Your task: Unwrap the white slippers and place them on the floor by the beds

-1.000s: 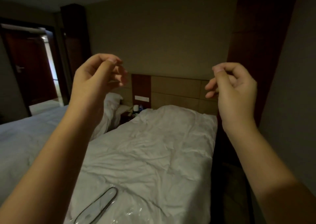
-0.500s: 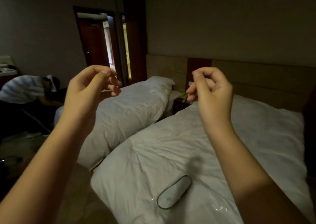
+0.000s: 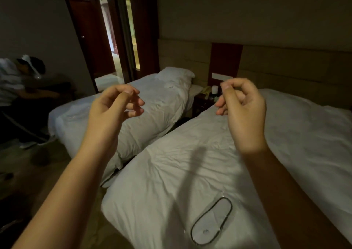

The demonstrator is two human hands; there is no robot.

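Observation:
A white slipper with a dark rim, still in clear plastic wrap, lies flat near the foot end of the near bed. Both my hands are raised in the air well above it. My left hand has its fingers loosely curled and holds nothing. My right hand is also curled, thumb near the forefinger, with nothing visible in it. Neither hand touches the slipper.
A second bed with a pillow stands to the left, with a narrow floor gap between the beds. A nightstand sits at the headboard. A person bends over at far left. An open doorway lies beyond.
My view has swung left and tilted down, bringing the second bed, the door and more of the slipper into sight. Both hands stay raised and curled, now closer together.

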